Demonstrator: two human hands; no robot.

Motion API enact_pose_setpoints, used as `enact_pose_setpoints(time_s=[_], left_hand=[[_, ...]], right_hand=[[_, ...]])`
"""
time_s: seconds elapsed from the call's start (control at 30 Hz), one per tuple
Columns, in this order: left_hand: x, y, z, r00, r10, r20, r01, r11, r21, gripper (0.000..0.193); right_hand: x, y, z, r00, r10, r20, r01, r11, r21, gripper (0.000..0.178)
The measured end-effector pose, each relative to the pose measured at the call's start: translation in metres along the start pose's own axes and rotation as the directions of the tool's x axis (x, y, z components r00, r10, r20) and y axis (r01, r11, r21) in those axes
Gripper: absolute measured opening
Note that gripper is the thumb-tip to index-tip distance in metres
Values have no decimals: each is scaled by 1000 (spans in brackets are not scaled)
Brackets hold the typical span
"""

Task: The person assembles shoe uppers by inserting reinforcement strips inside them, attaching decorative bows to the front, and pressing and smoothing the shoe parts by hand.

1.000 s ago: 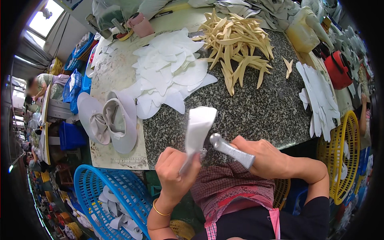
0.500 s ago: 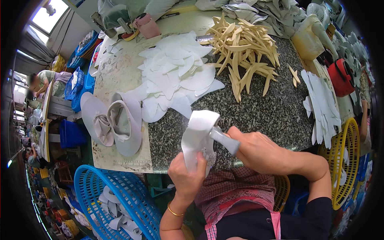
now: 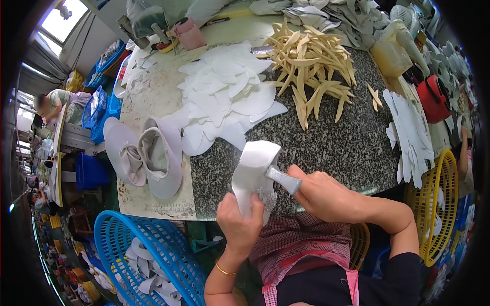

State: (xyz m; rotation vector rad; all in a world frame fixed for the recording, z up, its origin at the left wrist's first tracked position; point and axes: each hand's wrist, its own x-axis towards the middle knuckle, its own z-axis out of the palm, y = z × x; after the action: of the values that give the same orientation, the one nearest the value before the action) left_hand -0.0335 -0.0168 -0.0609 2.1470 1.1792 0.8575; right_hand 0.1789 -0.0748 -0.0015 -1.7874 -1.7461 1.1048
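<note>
My left hand (image 3: 241,217) is closed on the lower end of a curved white sheet piece (image 3: 247,176), thumb across its face. The piece stands raised over the speckled stone tabletop. In my right hand (image 3: 329,195) is a short grey-handled tool (image 3: 285,179), its narrow end against the right edge of the white piece. My fingers partly hide the tool, and its exact kind is unclear. Small pale scraps cling by my left thumb. Beyond lie a heap of flat white cut pieces (image 3: 224,86) and a pile of curved cream strips (image 3: 311,61).
Two pale visor hats (image 3: 163,163) lie at the table's left. A blue basket (image 3: 109,229) with white offcuts stands below. At the right are stacked white strips (image 3: 408,132), a red container (image 3: 434,99), a yellow jug (image 3: 390,51) and a yellow basket (image 3: 446,204). A person works far left.
My right hand and the grey tool have shifted slightly left and down along the white piece's edge. My left hand and the piece stay nearly still.
</note>
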Motion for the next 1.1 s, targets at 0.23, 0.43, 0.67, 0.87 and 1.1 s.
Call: enact_pose_setpoints(time_s=[0.23,0.43,0.67,0.87,1.1], left_hand=[[1,3,3,999,43,8,-44,999,16,11],[-5,10,-6,997,76,10,-71,964,-256,15],[35,11,-39,881,-335,333,456,422,-783,31],[61,14,-43,773,-257,579,633,264,-728,36],[66,38,-32,823,104,559,567,-225,-793,87]], right_hand=[[-5,-8,-3,999,-33,40,31,999,33,21],[-26,49,-30,975,-19,-221,-49,954,-296,21],[-34,106,-50,899,-236,-369,-107,698,-708,29],[-37,48,-62,748,-575,-332,317,749,-582,60],[-26,35,-50,694,-646,-318,615,762,-204,19]])
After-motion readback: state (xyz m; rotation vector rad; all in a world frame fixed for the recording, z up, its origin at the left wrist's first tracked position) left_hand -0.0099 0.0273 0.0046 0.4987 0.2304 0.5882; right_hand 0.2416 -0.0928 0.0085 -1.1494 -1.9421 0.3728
